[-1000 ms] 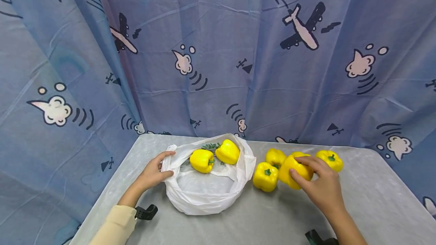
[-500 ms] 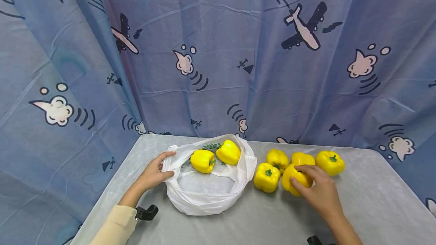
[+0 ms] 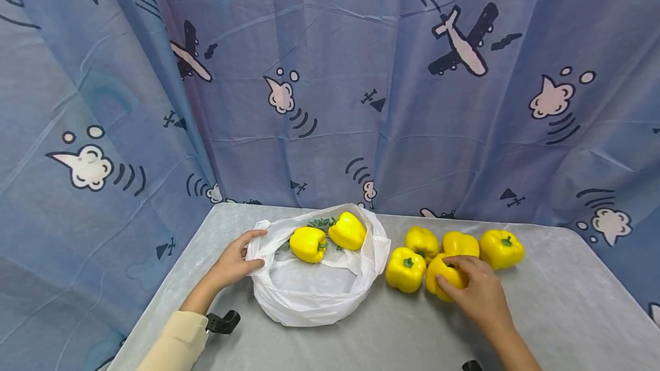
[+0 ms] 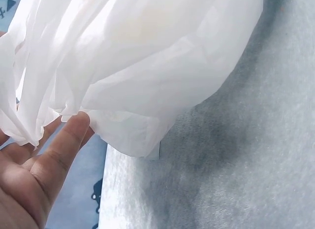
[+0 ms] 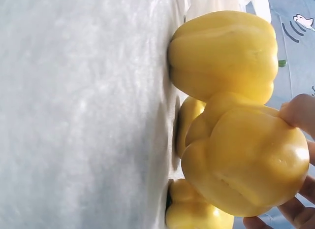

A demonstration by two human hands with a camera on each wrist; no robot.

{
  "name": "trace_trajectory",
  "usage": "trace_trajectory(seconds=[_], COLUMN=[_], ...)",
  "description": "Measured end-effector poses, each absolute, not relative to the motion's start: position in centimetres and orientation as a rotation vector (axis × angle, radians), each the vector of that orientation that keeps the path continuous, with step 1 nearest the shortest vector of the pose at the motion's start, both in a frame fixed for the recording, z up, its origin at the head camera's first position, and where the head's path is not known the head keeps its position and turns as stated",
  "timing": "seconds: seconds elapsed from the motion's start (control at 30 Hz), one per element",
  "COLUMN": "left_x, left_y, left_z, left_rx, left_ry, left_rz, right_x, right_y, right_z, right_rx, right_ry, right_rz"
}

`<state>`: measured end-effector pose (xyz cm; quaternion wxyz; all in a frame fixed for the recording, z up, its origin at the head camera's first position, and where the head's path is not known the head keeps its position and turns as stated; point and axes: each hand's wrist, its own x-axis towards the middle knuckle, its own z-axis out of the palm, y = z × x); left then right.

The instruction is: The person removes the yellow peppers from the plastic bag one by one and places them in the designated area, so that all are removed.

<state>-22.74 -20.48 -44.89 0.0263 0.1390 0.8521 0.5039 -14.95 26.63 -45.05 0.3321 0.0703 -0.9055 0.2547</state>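
My left hand [image 3: 233,259] holds the left rim of a white plastic bag [image 3: 304,312], its thumb and fingers on either side of the film. Two yellow bell peppers lie inside the open bag, a left one [image 3: 307,244] and a right one [image 3: 348,231]. In the right wrist view, my right hand [image 5: 300,155] grips a yellow bell pepper [image 5: 246,157] by its upper part, bottom tilted toward the camera. That pepper sits at the front of a group, beside another bell pepper [image 3: 405,269]. The left wrist view shows the bag [image 4: 162,66] hanging in folds over my thumb.
Behind the held pepper are more yellow bell peppers: one at back left [image 3: 421,241], one in the middle [image 3: 460,243] and one at right [image 3: 501,249]. All stand on a grey cloth-covered table [image 3: 371,336]. A blue patterned curtain [image 3: 319,102] hangs along the back and left.
My right hand has brought its pepper down and slightly toward me, uncovering more of the middle pepper behind. The left hand and the bag have stayed in place.
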Motion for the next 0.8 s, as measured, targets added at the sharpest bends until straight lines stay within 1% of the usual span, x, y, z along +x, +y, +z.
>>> trace_trajectory(seconds=[0.8], left_x=[-22.9], left_y=[-20.5], left_z=[-44.9], left_rx=[0.444], left_ry=[2.639], left_rz=[1.561], right_x=[-15.5], right_y=[26.8], right_z=[-46.4], right_rx=[0.200], right_ry=[-2.378], right_rz=[0.671])
